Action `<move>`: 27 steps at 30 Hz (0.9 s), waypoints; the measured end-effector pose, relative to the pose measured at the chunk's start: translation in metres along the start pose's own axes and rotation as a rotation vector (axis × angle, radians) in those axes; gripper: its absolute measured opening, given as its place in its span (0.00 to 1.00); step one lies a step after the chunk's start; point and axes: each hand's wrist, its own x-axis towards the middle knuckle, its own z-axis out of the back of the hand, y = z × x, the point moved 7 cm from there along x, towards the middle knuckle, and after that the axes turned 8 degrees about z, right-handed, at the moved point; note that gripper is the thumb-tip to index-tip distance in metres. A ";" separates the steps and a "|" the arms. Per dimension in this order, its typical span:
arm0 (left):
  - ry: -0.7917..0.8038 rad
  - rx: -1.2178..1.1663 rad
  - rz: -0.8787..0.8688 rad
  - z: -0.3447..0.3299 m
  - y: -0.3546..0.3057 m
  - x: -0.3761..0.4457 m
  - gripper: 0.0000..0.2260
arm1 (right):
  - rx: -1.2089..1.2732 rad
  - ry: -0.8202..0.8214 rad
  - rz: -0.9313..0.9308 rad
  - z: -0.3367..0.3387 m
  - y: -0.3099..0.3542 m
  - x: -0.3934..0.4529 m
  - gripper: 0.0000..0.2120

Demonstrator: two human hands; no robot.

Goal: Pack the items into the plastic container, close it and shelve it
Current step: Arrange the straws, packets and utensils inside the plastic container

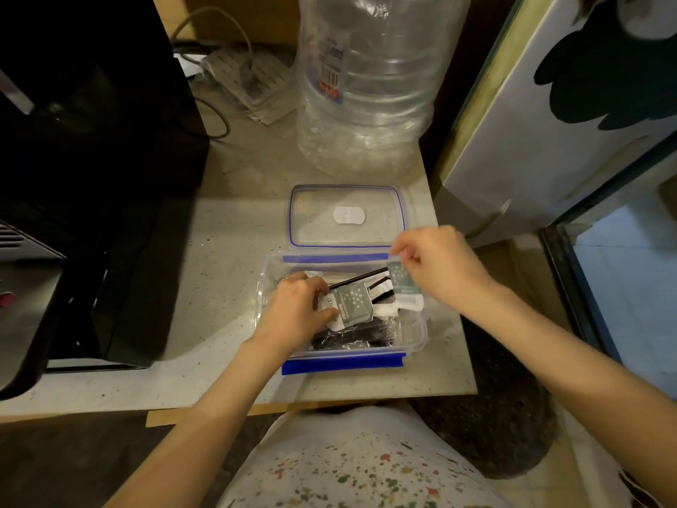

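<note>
My left hand [298, 309] pinches a green-and-white packet [350, 304] inside the clear box [417, 337] (blue clips on both long sides) on the counter [219, 251]. My right hand [437, 265] grips another packet [401, 282] over it. The lid [311, 214] lies just behind.

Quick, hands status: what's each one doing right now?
Left hand: fingers closed on a green-and-white packet inside the container.
Right hand: fingers pinching a second packet over the container.
</note>
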 end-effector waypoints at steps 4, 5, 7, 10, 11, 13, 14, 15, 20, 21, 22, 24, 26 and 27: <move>0.047 -0.044 0.023 0.001 0.002 0.002 0.13 | 0.561 -0.084 -0.103 0.020 -0.006 0.009 0.10; 0.065 -0.049 0.025 0.001 0.002 0.002 0.13 | 0.692 -0.067 -0.120 0.015 -0.005 0.009 0.10; 0.110 -0.050 0.028 0.002 0.001 0.002 0.13 | 0.838 0.005 -0.186 -0.005 0.001 0.006 0.11; 0.161 -0.076 0.028 0.003 -0.001 0.001 0.13 | 1.061 0.098 -0.373 -0.049 0.009 -0.007 0.12; 0.172 -0.085 0.029 0.003 -0.001 0.001 0.14 | 1.116 0.094 -0.433 -0.061 0.009 -0.011 0.13; 0.194 -0.105 0.040 0.003 0.000 0.001 0.14 | 1.087 0.053 -0.511 -0.078 0.002 -0.016 0.14; 0.208 -0.117 0.047 0.002 0.001 0.001 0.15 | 1.020 0.027 -0.519 -0.082 -0.002 -0.018 0.14; 0.223 -0.123 0.051 0.001 0.001 0.001 0.16 | 0.928 0.003 -0.508 -0.085 -0.005 -0.019 0.13; 0.270 -0.131 0.053 -0.001 -0.002 -0.003 0.22 | 0.639 -0.098 -0.412 -0.083 -0.004 -0.027 0.13; 0.272 -0.129 0.045 -0.001 -0.004 -0.004 0.22 | 0.615 -0.107 -0.399 -0.081 -0.003 -0.027 0.13; 0.266 -0.115 0.032 0.000 -0.005 -0.005 0.22 | 0.579 -0.110 -0.374 -0.078 -0.002 -0.026 0.13; 0.219 -0.050 -0.006 0.000 -0.007 -0.007 0.23 | 0.476 -0.102 -0.306 -0.072 0.005 -0.024 0.13; 0.154 -0.007 -0.026 0.000 -0.007 -0.007 0.22 | 0.401 -0.128 -0.230 -0.065 0.012 -0.021 0.11; 0.135 -0.010 -0.031 0.000 -0.007 -0.006 0.22 | 0.404 -0.143 -0.213 -0.062 0.014 -0.020 0.10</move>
